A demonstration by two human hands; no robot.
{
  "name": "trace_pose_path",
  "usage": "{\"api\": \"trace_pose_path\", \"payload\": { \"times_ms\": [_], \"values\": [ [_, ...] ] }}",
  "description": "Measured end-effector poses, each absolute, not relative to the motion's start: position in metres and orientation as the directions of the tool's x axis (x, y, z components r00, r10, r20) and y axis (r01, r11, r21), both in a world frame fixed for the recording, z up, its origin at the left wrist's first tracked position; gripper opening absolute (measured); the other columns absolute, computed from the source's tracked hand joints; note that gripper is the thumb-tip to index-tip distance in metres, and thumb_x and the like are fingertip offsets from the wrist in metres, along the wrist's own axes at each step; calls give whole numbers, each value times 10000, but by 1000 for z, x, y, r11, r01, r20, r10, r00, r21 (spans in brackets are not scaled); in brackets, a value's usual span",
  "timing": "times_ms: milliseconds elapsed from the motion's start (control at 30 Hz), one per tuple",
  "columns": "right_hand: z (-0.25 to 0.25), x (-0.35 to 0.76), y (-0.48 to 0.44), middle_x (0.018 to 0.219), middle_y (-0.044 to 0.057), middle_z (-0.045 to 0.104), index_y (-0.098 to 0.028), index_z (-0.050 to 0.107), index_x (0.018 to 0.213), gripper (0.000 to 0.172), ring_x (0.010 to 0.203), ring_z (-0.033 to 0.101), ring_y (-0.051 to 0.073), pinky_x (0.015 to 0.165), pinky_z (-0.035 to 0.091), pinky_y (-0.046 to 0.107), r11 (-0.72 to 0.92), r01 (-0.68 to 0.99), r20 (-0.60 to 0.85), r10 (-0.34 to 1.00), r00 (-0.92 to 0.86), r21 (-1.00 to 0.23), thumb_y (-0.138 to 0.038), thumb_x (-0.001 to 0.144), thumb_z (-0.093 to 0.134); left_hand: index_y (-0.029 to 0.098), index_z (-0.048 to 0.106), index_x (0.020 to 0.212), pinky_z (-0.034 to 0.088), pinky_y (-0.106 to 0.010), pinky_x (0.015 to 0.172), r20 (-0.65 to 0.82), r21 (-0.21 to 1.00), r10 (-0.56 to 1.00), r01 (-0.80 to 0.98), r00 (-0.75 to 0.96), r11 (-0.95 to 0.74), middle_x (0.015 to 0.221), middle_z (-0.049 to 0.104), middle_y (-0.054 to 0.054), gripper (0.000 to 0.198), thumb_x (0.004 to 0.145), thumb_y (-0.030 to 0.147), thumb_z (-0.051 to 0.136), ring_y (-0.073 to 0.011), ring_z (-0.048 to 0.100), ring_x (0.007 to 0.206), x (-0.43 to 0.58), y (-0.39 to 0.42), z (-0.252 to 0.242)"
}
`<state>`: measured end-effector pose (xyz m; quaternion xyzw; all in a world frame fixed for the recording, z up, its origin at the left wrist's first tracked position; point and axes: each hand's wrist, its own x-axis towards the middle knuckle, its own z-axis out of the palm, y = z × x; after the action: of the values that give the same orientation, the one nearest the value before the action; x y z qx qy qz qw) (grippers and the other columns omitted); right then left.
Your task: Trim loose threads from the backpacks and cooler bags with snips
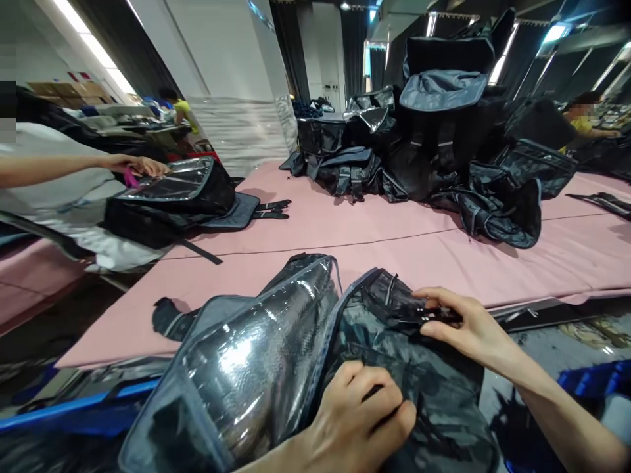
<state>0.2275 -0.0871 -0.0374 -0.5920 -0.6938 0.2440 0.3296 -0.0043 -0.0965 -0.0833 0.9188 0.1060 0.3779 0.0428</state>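
Note:
An open backpack in dark camouflage fabric lies in front of me, its silver-lined flap folded out to the left with grey edging. My left hand is closed on the camouflage fabric near the opening, fingers curled into it. Between thumb and fingers, my right hand grips a small black tool by the bag's upper right edge. Blur and the fingers hide what kind of tool it is. A short zip pull shows just left of it.
Pink cloth covers the table. Farther back lies a pile of similar bags. At left, a co-worker's hand rests on another silver-lined bag. A blue crate edge is at lower left, another blue container at lower right.

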Motion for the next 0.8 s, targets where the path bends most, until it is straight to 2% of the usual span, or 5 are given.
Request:
{"api": "trace_pose_path", "payload": {
  "times_ms": [200, 367, 500, 633, 800],
  "values": [
    [-67, 217, -88, 893, 23, 633, -226, 583, 1105, 383, 824, 594, 164, 692, 464, 254, 158, 654, 63, 984, -167, -740, -418, 774, 598, 144, 581, 1007, 363, -279, 656, 512, 240, 235, 124, 826, -963, 816, 611, -29, 209, 894, 156, 405, -134, 529, 790, -19, -122, -101],
    [-62, 229, -104, 851, 33, 629, -182, 634, 953, 248, 738, 566, 127, 659, 435, 236, 353, 622, 194, 931, -310, -699, -367, 789, 614, 143, 571, 1066, 396, -290, 778, 475, 348, 352, 195, 806, -917, 936, 621, -53, 230, 882, 120, 435, -157, 522, 927, -27, -135, -107],
    [-51, 241, -123, 832, 54, 619, -165, 643, 926, 196, 750, 535, 131, 680, 411, 255, 627, 625, 302, 776, -553, -466, -322, 822, 588, 138, 559, 1094, 403, -296, 781, 481, 377, 342, 162, 807, -912, 927, 626, -52, 251, 878, 98, 439, -159, 518, 928, -28, -139, -110],
    [-47, 240, -132, 799, 52, 603, -183, 652, 896, 163, 701, 479, 135, 617, 365, 258, 690, 703, 331, 713, -618, -173, -293, 855, 539, 134, 556, 1082, 415, -291, 768, 483, 380, 338, 154, 808, -912, 889, 630, -36, 239, 858, 91, 486, -150, 517, 898, -26, -142, -110],
    [-46, 234, -128, 788, 46, 596, -188, 647, 885, 166, 691, 459, 132, 602, 348, 253, 728, 676, 345, 667, -660, -113, -298, 863, 525, 146, 563, 1052, 430, -292, 762, 478, 373, 360, 187, 801, -909, 859, 629, -29, 211, 855, 104, 497, -145, 525, 881, -25, -148, -109]
  ]
}}
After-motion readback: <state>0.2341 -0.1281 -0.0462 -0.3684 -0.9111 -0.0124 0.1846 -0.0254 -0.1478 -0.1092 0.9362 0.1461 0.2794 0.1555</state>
